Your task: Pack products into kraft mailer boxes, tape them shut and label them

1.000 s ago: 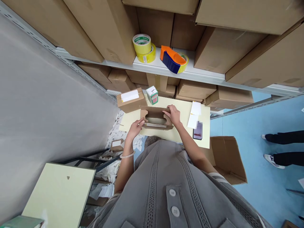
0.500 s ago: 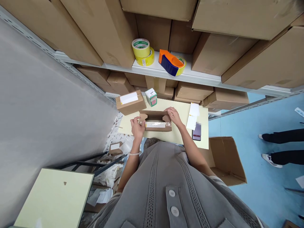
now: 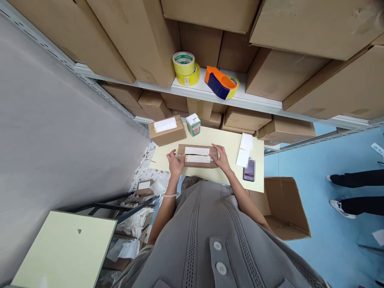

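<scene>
A small brown cardboard box (image 3: 196, 156) lies closed on the pale table (image 3: 231, 140) in front of me, a white label on its lid and clear tape along its near edge. My left hand (image 3: 174, 163) grips the box's left end with curled fingers. My right hand (image 3: 221, 158) presses on its right end, fingers bent over the top. A bracelet circles my left wrist.
A labelled brown box (image 3: 166, 129) and a small green-and-white carton (image 3: 193, 124) stand at the table's far left. White slips (image 3: 245, 149) and a phone (image 3: 249, 169) lie at the right. Yellow tape rolls (image 3: 185, 67) and an orange-blue tape dispenser (image 3: 220, 82) sit on the shelf. An open carton (image 3: 285, 208) stands on the blue floor; another person's legs (image 3: 354, 192) show far right.
The box's flaps were open a second ago; they have been folded down and the lid is now closed and flat. Both hands have slid down to the box's ends.
</scene>
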### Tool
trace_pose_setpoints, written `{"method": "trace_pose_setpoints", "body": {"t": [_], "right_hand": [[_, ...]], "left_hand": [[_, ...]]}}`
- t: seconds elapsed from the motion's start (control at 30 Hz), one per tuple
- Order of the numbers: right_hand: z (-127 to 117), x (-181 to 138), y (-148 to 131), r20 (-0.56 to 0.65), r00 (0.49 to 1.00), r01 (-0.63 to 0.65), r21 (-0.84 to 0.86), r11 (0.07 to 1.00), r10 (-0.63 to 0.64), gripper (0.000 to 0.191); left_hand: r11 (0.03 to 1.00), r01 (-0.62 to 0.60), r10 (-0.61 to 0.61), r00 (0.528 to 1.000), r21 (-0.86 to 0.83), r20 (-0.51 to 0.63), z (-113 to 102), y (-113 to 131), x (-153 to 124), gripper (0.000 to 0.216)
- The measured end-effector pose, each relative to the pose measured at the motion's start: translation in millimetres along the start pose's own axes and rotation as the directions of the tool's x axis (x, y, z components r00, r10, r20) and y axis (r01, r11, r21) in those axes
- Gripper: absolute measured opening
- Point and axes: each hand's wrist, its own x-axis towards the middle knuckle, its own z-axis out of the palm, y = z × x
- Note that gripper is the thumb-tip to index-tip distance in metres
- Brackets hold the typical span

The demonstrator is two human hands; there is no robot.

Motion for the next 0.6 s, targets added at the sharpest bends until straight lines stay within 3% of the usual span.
{"method": "trace_pose_setpoints", "body": {"t": [0.2, 0.33, 0.47, 0.6], "right_hand": [[18, -6, 3, -0.003, 0.976, -0.218, 0.091, 0.972, 0.219, 0.079], [24, -10, -2, 0.010, 0.953, -0.302, 0.113, 0.947, 0.303, 0.078], [22, -4, -7, -0.024, 0.953, -0.294, 0.184, 0.938, 0.303, 0.077], [12, 14, -13, -0.108, 0.964, -0.217, 0.202, 0.955, 0.242, 0.077]], "left_hand": [[0.981, -0.172, 0.179, 0.981, -0.086, 0.071, -1, -3, -2, 0.056], [0.987, -0.093, 0.108, 0.987, -0.128, 0.118, 2, -5, -5, 0.059], [0.991, -0.008, 0.024, 0.993, -0.135, 0.115, 6, 0, -8, 0.065], [0.992, -0.027, 0.035, 0.997, -0.120, 0.068, 9, 15, -2, 0.063]]}}
